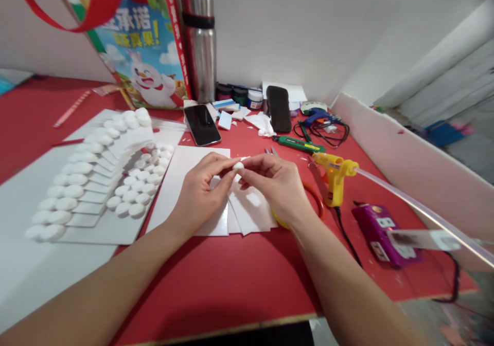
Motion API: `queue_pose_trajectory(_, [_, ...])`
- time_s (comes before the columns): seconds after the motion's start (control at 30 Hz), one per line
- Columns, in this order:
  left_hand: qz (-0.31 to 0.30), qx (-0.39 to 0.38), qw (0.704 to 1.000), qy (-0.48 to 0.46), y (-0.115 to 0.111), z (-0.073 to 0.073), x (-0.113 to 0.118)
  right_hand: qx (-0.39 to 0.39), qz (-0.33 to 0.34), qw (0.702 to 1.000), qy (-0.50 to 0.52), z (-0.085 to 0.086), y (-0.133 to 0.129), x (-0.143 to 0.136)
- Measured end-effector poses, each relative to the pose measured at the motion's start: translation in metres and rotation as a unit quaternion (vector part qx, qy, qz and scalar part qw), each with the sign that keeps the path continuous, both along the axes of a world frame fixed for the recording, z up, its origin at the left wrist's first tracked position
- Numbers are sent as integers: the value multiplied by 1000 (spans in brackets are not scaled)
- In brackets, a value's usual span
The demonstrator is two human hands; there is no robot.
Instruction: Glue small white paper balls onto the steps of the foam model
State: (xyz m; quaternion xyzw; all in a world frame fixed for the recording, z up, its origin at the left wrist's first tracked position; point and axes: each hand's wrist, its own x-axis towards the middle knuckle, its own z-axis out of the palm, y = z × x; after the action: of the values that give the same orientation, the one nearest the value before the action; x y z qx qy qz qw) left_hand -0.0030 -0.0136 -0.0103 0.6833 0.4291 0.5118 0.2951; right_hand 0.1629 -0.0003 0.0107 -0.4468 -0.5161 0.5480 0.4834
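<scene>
A small white oval piece (238,166) is pinched between the fingertips of both my hands, above the middle of the table. My left hand (204,192) closes on it from the left, thumb and forefinger together. From the other side, my right hand (278,185) holds it between thumb and fingers. Below them lie white cards (252,216), partly covered by the hands, on a larger white sheet (189,157). Orange and yellow handles (318,198) show beside my right wrist, mostly hidden. Loose white ovals (130,196) sit left of my left hand.
Cards tipped with white ovals (77,179) overlap at left. A yellow glue gun (335,179) with a long clear stick stands right, near a purple box (380,233). Behind are phones (202,124), a green cutter (299,143), a steel flask (200,53) and a printed bag (148,63).
</scene>
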Motion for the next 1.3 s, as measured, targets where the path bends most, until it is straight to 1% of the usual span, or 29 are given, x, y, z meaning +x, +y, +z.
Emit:
queue_pose_trajectory(0.13, [-1,4,1000,-7,-1,1,0,22,3,1000,-17,-3,0,1])
queue_pose_trajectory(0.2, [-12,-27,999,-43,0,0,-1,60,-4,997,-55,-3,0,2])
queue_pose_trajectory(0.23, [-20,-57,995,-75,1,-1,-1,96,-11,991,-89,-3,0,3])
queue_pose_trajectory(0.3, [-38,-130,980,-145,4,-2,-2,189,-20,966,-175,-3,0,5])
queue_pose_trajectory(0.37, [-53,-188,961,-197,5,-3,-2,275,-14,928,-250,-2,0,6])
queue_pose_trajectory(0.43, [-59,-213,951,-217,6,-4,-3,325,0,903,-282,-2,0,6])
queue_pose_trajectory(0.5, [-54,-212,951,-218,6,-4,-3,342,9,896,-283,-3,0,6])
queue_pose_trajectory(0.53, [-50,-207,953,-214,6,-3,-3,337,11,901,-272,-3,0,6])
queue_pose_trajectory(0.6, [-42,-187,960,-203,5,-3,-4,297,5,926,-234,-4,0,5])
queue_pose_trajectory(0.7, [-33,-136,975,-174,5,-1,-4,175,-15,973,-150,-3,1,4])
queue_pose_trajectory(0.77, [-26,-95,985,-144,4,1,-4,83,-8,993,-81,-2,2,4])
queue_pose_trajectory(0.8, [-22,-78,989,-127,4,2,-4,38,2,998,-43,-1,2,4])
queue_pose_trajectory(0.87, [-13,-56,993,-100,4,4,-4,-45,27,998,26,1,3,5])
queue_pose_trajectory(0.97, [-5,-37,996,-81,3,6,-4,-130,64,987,72,4,2,6])
queue_pose_trajectory(1.03, [-2,-25,997,-74,2,5,-4,-154,79,982,80,5,1,5])
queue_pose_trajectory(1.17, [-1,-12,998,-63,2,4,-3,-155,73,982,83,5,1,3])
queue_pose_trajectory(1.3, [-29,-50,992,-115,0,6,-2,-138,59,986,66,4,3,4])
